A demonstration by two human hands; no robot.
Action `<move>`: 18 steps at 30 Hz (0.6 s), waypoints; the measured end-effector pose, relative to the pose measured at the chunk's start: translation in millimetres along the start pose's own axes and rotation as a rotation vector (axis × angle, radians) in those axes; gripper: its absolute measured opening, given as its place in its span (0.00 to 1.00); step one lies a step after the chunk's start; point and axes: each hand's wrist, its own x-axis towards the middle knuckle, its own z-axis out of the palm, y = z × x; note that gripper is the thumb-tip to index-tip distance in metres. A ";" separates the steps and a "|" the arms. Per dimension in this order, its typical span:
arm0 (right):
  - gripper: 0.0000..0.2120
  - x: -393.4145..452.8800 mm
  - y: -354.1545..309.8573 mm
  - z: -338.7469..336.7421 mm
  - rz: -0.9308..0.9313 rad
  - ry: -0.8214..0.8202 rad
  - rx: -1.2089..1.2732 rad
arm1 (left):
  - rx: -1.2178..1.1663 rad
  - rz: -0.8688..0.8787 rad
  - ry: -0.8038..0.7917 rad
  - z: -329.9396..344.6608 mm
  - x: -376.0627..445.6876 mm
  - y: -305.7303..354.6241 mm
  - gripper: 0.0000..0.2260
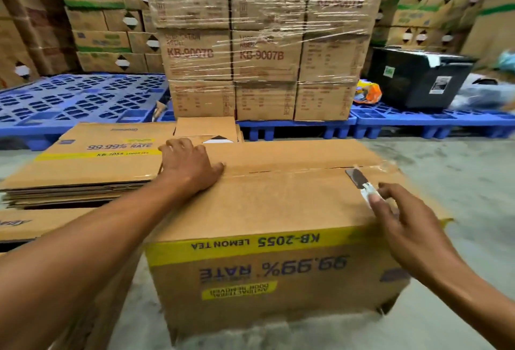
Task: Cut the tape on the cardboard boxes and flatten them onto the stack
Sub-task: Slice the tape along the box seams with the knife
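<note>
On the floor beside the flat stack (pixel 83 171), the box (pixel 267 227) stands taped. Left hand (pixel 189 166) presses flat; right hand (pixel 404 218) fingers pinch the knife (pixel 359 181). Best draw it shallow along the tape (pixel 278 173).

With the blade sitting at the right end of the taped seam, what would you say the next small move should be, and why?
Probably draw the knife leftward along the tape towards the left hand. The right hand pinches the knife with its blade tip at the seam's right end, the tape looks unbroken across the middle, and the left hand presses flat on the box, steadying it.
</note>
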 end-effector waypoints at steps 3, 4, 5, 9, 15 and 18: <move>0.13 -39.0 10.1 22.4 -0.022 0.011 0.168 | -0.133 0.222 -0.071 3.8 29.4 8.5 0.33; 0.13 -46.1 13.7 32.9 -0.006 0.030 0.180 | -0.183 0.258 -0.109 4.5 34.2 11.4 0.33; 0.12 -47.1 17.7 41.0 0.008 0.059 0.203 | -0.220 0.273 -0.130 5.6 37.6 15.9 0.32; 0.10 -17.3 31.5 40.6 0.023 0.141 0.300 | -0.173 0.242 -0.030 3.2 29.1 22.3 0.35; 0.14 42.4 47.1 12.9 0.256 0.273 0.261 | -0.185 0.154 -0.053 -1.2 -11.0 11.9 0.26; 0.15 14.5 41.4 20.9 0.379 0.139 0.403 | -0.415 0.206 -0.168 10.4 -26.9 8.0 0.28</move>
